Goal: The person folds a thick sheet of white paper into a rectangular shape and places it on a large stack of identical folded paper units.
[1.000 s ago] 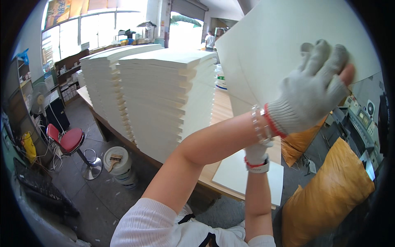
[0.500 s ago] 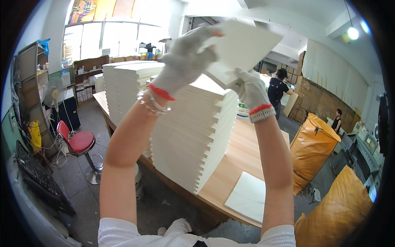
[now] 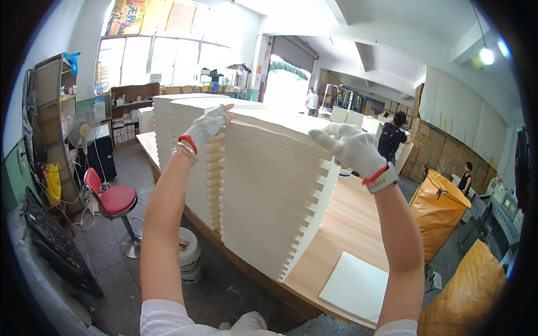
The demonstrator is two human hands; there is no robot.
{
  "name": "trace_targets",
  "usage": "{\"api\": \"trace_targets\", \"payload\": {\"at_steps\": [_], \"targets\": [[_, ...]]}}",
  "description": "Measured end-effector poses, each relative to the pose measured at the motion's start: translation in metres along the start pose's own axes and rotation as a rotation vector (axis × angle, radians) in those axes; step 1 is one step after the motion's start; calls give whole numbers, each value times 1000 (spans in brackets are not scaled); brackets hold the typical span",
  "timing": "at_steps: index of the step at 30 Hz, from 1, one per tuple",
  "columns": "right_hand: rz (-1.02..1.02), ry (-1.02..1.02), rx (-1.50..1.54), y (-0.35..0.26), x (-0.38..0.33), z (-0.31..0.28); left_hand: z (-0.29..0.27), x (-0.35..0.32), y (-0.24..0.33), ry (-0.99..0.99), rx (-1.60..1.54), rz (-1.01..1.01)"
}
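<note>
- Two gloved hands reach up to the top of a tall stack of cream sheets (image 3: pixel 274 196) standing on a long wooden surface (image 3: pixel 347 229).
- Left hand (image 3: pixel 208 124) – in a white glove with a red cuff – rests its fingers, loosely spread, on the far left top edge of the stack; it touches the top sheet without closing round it.
- Right hand (image 3: pixel 350 147), also gloved in white with a red cuff and a pale watch at the wrist, lies palm down on the near right top corner of the same stack, fingers bent over the edge.
- Whether either hand actually pinches the top sheet cannot be told.
- Behind this stack stands a second stack (image 3: pixel 179 140) of the same sheets, just beside it on the surface.
- One single white sheet (image 3: pixel 356 285) lies flat near the front edge of the surface, well apart from the hands.
- Left of the surface are a red stool (image 3: pixel 115 201) and a white bucket (image 3: pixel 188 255) on the floor – right of it, orange sacks (image 3: pixel 440 215).
- Other people (image 3: pixel 392 140) stand farther back in the hall.
</note>
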State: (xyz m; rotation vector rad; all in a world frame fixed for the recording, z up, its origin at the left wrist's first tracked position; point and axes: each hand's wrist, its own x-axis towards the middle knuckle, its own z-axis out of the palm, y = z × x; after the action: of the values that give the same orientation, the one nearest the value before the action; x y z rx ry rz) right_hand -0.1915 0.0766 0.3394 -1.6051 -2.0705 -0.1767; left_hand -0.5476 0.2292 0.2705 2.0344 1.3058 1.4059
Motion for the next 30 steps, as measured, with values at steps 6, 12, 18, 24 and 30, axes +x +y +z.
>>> {"api": "trace_targets", "payload": {"at_steps": [6, 12, 18, 24, 30], "targets": [[-116, 67, -107, -8, 3, 14, 3, 8, -15, -2, -239, 67], [-193, 138, -74, 7, 4, 28, -9, -3, -16, 12, -352, 30], [-181, 200, -102, 6, -1, 36, -25, 5, -7, -26, -297, -1], [-189, 320, -21, 2, -9, 41, -22, 7, -11, -28, -392, 2], [-386, 570, 97, 22, -8, 63, -19, 4, -6, -16, -365, 14]]}}
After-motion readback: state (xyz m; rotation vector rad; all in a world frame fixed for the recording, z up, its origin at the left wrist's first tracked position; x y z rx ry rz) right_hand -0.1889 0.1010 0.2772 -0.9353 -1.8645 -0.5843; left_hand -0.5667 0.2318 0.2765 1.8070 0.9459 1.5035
